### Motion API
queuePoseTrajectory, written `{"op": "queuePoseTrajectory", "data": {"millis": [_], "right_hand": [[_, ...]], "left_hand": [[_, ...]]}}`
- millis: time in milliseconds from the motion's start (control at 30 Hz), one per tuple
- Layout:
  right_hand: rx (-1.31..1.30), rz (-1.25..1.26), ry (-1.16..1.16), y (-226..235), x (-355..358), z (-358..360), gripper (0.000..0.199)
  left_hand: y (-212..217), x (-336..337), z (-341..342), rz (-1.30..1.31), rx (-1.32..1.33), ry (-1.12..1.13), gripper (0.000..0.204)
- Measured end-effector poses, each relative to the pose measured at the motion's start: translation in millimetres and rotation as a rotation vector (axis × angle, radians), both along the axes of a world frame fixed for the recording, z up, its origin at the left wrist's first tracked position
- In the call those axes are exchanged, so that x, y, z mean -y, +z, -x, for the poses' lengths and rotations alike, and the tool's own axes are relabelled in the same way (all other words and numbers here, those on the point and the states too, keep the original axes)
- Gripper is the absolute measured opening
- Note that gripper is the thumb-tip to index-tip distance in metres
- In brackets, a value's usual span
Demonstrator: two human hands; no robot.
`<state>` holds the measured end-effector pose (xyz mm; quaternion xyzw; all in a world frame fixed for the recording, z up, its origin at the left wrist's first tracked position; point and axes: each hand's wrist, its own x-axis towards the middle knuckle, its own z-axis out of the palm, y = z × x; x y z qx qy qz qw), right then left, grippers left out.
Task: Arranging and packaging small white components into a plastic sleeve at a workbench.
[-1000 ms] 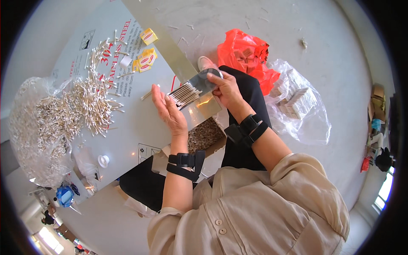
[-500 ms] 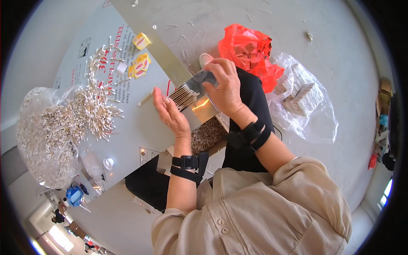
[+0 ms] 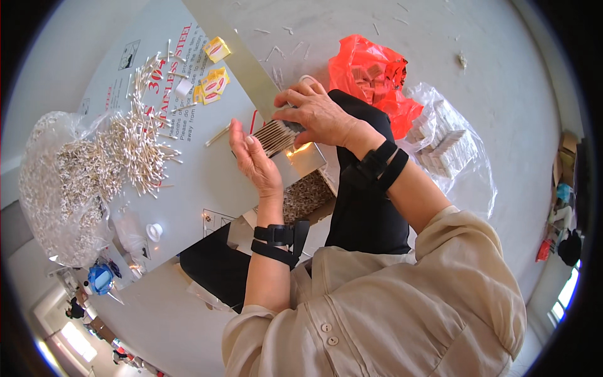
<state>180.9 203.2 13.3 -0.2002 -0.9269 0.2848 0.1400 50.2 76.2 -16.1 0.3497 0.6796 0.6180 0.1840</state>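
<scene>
A flat row of cotton swabs (image 3: 274,138) lies side by side between my two hands, above the near edge of the steel-sheet table. My left hand (image 3: 256,162) is at its left end, with the thumb and upright fingers against the swabs. From the right, my right hand (image 3: 323,116) bends over the other end, its fingertips on the white tips. Clear film seems to surround the row, but its edges are hard to make out. A shiny metal plate (image 3: 309,161) shows beneath. One loose bunch of swabs (image 3: 217,136) rests left of my left hand.
A heap of loose swabs (image 3: 141,154) spills from a clear bag (image 3: 47,207) at left. Small yellow boxes (image 3: 212,87) lie farther back. An open box of brownish pieces (image 3: 308,201) stands under my hands. A red bag (image 3: 358,53) and a clear bag of white packs (image 3: 449,151) are at right.
My right hand has moved left and down over the swabs' far end, its fingers now curled onto the tips. My left hand stays at the other end. The view has shifted slightly.
</scene>
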Motion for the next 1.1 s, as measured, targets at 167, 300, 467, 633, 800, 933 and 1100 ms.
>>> {"op": "queuePoseTrajectory", "data": {"millis": [167,300,467,633,800,933,1100], "right_hand": [[-0.004,-0.029,0.012,-3,1,3,0.065],[-0.051,0.014,-0.021,-8,4,4,0.055],[-0.082,0.038,-0.063,-5,11,2,0.046],[-0.079,-0.041,-0.147,7,18,4,0.029],[0.132,-0.052,-0.349,-4,34,22,0.013],[0.351,-0.072,-0.249,17,40,44,0.014],[0.451,-0.151,-0.244,22,29,60,0.016]], "left_hand": [[2,-1,-3,-0.029,0.014,0.0,0.05],[5,3,1,0.051,-0.144,-0.065,0.055],[16,16,1,0.553,-0.966,-0.275,0.073],[16,23,-1,0.647,-0.95,-0.374,0.087],[19,19,-4,0.631,-0.949,-0.38,0.089],[18,21,0,0.615,-0.964,-0.375,0.088],[13,20,0,0.565,-1.009,-0.345,0.089]]}}
